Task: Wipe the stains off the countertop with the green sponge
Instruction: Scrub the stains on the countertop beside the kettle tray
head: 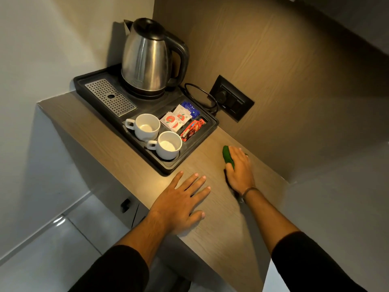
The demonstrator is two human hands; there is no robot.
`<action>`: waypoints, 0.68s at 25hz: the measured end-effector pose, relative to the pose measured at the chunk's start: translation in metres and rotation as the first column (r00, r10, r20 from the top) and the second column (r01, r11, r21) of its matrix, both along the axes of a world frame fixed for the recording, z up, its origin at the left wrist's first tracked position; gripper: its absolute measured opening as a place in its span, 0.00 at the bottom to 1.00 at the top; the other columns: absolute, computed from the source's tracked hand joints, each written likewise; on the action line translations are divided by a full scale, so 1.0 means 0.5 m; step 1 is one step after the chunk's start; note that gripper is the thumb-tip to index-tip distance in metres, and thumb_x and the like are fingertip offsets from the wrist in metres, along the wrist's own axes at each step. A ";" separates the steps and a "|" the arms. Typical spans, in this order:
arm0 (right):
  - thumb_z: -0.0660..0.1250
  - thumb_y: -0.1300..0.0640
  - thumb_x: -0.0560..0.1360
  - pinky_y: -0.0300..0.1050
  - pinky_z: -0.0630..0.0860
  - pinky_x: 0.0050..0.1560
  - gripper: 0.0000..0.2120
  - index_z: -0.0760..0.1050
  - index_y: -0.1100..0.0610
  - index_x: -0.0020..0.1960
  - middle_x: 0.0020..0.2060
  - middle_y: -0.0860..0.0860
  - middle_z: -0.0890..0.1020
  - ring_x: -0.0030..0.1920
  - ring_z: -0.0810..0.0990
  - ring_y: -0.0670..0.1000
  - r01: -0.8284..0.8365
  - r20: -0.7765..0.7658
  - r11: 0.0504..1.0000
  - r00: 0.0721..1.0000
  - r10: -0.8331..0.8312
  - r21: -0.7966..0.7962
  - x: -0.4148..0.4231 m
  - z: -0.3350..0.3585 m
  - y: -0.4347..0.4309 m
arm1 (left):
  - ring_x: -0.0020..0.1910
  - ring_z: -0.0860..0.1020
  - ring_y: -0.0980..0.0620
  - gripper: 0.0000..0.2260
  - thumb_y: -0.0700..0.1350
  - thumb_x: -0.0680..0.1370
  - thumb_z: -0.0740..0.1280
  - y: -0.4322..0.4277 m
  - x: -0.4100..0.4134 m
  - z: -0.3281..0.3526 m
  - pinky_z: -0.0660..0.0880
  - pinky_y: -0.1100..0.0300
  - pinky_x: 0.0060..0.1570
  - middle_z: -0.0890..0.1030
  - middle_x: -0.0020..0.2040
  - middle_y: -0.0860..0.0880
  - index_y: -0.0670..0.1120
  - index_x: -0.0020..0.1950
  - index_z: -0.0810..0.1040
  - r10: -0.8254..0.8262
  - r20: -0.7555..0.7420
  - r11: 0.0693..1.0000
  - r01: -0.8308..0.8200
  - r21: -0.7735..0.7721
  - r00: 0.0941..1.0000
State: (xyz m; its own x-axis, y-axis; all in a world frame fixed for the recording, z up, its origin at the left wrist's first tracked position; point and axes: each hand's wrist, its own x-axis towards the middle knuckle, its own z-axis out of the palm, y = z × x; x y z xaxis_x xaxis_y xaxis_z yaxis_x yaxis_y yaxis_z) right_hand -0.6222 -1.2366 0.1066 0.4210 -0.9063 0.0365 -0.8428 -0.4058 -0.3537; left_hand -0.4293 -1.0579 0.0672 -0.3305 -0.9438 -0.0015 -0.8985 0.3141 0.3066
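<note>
The green sponge (228,157) lies flat on the wood-grain countertop (219,226), near the back wall and to the right of the tray. My right hand (240,169) presses down on it with the palm, and most of the sponge is hidden under the fingers. My left hand (183,204) rests flat on the countertop near the front edge, fingers spread, holding nothing. I cannot make out any stains on the surface.
A black tray (168,167) fills the left of the countertop, carrying a steel kettle (147,57), two white cups (147,126), sachets (179,120) and a metal drip grid (110,96). A cord runs to a wall socket (231,98). The floor lies below left.
</note>
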 end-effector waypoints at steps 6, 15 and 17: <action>0.58 0.53 0.79 0.58 0.49 0.82 0.34 0.52 0.46 0.83 0.83 0.45 0.57 0.82 0.51 0.49 -0.272 -0.061 0.962 0.961 0.271 0.004 -0.175 -0.035 0.215 | 0.85 0.39 0.47 0.32 0.67 0.84 0.47 -0.001 0.001 -0.005 0.39 0.37 0.82 0.44 0.87 0.48 0.55 0.85 0.46 0.005 -0.022 1.000 -0.005 -0.018 1.000; 0.59 0.54 0.81 0.52 0.43 0.82 0.32 0.51 0.45 0.83 0.83 0.46 0.56 0.82 0.48 0.47 -0.021 -0.013 0.999 1.000 0.021 0.041 -0.085 -0.020 0.332 | 0.85 0.43 0.45 0.33 0.67 0.84 0.48 -0.005 0.005 -0.017 0.45 0.33 0.82 0.48 0.87 0.47 0.53 0.85 0.49 -0.015 -0.023 0.999 0.014 -0.039 1.000; 0.58 0.51 0.80 0.52 0.43 0.82 0.34 0.48 0.42 0.83 0.83 0.41 0.54 0.82 0.47 0.46 -0.042 -0.043 0.999 0.998 0.043 0.025 -0.128 -0.024 0.420 | 0.85 0.42 0.45 0.33 0.67 0.84 0.47 -0.003 0.006 -0.016 0.44 0.33 0.82 0.47 0.87 0.47 0.53 0.85 0.48 -0.023 -0.010 0.999 0.023 -0.030 1.000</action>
